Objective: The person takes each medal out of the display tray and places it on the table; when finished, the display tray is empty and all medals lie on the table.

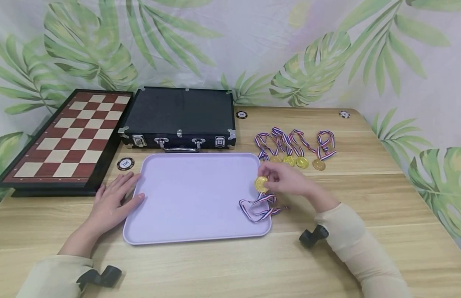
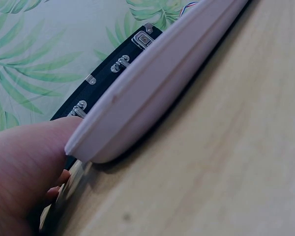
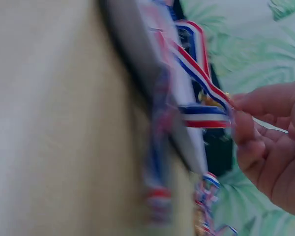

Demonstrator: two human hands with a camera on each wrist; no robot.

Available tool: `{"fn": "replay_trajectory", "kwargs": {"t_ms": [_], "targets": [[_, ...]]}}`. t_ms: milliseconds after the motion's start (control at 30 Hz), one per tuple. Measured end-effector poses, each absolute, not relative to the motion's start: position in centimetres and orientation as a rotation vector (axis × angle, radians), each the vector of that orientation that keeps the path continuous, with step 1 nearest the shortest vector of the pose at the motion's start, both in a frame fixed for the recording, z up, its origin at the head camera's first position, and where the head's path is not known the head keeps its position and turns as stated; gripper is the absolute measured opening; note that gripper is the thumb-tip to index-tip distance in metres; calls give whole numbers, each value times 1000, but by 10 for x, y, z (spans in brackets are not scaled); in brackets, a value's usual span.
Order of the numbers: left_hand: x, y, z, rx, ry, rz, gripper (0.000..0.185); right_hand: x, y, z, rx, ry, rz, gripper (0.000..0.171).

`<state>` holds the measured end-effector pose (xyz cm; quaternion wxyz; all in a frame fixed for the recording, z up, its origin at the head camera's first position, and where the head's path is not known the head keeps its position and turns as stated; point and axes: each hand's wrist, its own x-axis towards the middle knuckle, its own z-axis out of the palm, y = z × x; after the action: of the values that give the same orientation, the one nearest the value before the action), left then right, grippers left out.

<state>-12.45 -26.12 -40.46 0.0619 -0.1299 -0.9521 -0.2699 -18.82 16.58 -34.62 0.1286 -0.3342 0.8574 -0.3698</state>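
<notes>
Right hand (image 1: 286, 180) pinches medal (image 1: 261, 184) at tray (image 1: 193, 198) right edge — ribbon trails; left hand (image 1: 116, 198), fingers flat, steadies tray's left edge.

wooden table (image 1: 383, 231) with tray (image 1: 178, 231), case (image 1: 178, 111), chessboard (image 1: 66, 140)

Cream long sleeves, black wrist mounts

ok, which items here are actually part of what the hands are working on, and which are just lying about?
In play:
- gold medal, pinched by the right hand, ribbon trailing over the tray's edge
- lilac tray, left hand flat at its left edge
- four medals lined up beyond the tray

Lying about:
- black case
- chessboard
- three poker chips
</notes>
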Motion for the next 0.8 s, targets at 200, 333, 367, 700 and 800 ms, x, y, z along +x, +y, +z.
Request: {"fn": "replay_trajectory", "kwargs": {"t_ms": [200,333,367,700,800], "targets": [[-125,-260,-404,-374,-2890,-826,56,-196,194,-326,-885,2316,-1310,37],[-125,-260,-403,-358,-2898,-835,56,-199,214,-315,-818,2296,-1448,33],[-125,-259,-403,-359,-2897,-836,56,-199,219,-312,-805,2293,-1499,32],[-125,-260,-405,-381,-2884,-826,56,-195,273,-279,-770,2187,-1942,25],[-125,-260,-405,-390,-2880,-831,56,-193,289,-270,-809,2096,-2057,26]]}}
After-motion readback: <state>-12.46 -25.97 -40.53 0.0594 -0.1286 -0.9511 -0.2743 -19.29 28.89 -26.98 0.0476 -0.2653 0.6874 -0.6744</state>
